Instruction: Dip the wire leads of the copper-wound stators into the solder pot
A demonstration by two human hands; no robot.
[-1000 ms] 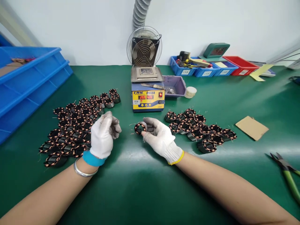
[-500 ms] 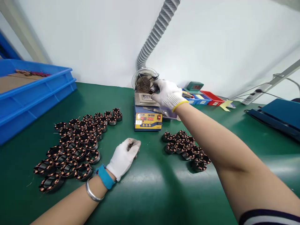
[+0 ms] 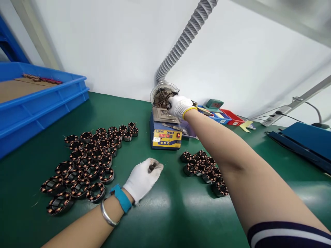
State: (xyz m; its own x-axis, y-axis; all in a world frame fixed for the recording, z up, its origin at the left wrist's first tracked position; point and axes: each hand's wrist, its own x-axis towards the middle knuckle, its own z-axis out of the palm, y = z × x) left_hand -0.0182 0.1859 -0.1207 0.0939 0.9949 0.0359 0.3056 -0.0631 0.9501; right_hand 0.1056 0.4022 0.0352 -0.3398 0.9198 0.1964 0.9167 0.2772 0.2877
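Note:
My right hand [image 3: 180, 106], in a white glove with a yellow cuff, reaches over the solder pot [image 3: 158, 135], a blue box with a yellow front and red digits. Its fingers are closed on a dark wound motor stator [image 3: 169, 106], mostly hidden by the glove, just above the pot's metal top. My left hand [image 3: 142, 179], gloved in white with greyed fingertips, rests on the green table with thumb and fingers curled together; anything inside cannot be made out. Left of it stands a large group of copper-wound stators [image 3: 91, 170]. A smaller group of stators [image 3: 200, 164] is on the right.
Behind the pot stand a round fan guard [image 3: 162, 98] and a grey ribbed hose [image 3: 178, 43]. A blue crate [image 3: 43, 103] occupies the left side. Small blue and red bins [image 3: 232, 117], a green clock [image 3: 214, 104] and a blue panel [image 3: 305, 139] are to the right.
My right hand has moved slightly lower over the pot, with the stator now more hidden. The whole view has shifted a little; my left hand keeps its curled pose on the table.

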